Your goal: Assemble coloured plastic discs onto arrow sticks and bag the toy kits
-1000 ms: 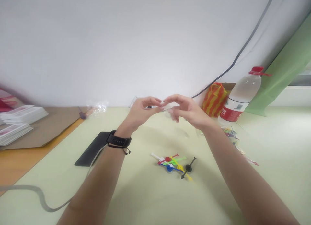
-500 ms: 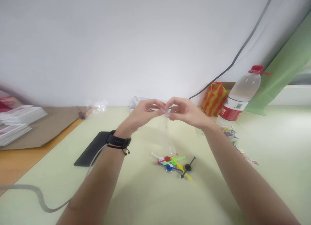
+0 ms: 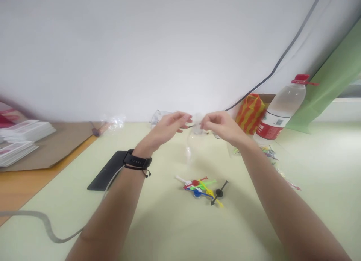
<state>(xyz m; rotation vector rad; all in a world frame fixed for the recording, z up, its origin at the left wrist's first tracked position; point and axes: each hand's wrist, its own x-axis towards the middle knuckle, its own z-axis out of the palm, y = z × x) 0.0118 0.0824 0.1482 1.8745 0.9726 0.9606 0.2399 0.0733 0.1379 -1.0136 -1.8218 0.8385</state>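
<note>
A clear plastic bag (image 3: 197, 128), thin and blurred, hangs from the pinched fingers of my right hand (image 3: 218, 126). Opposite it, my left hand (image 3: 171, 129) has its fingers apart, close to the bag's other side, with nothing visible in them. Below both hands, a small pile of coloured plastic arrow spinners lies on the table: a white spinner, a red spinner (image 3: 195, 182), a green spinner, a blue spinner (image 3: 197, 193), a yellow spinner (image 3: 209, 192) and a black spinner (image 3: 219, 193) at the right of the pile.
On the right stand a large water bottle (image 3: 279, 114) and a red-and-yellow bag (image 3: 250, 113); packed spinners (image 3: 269, 152) lie by my right forearm. A black tablet-like slab (image 3: 108, 172) and a grey cable (image 3: 42, 217) are left. White card stacks (image 3: 28, 132) rest on cardboard (image 3: 64, 144).
My hands have moved apart; the left fingers have let go of the bag while the right hand keeps it. The bag's lower end has swung a little left and up.
</note>
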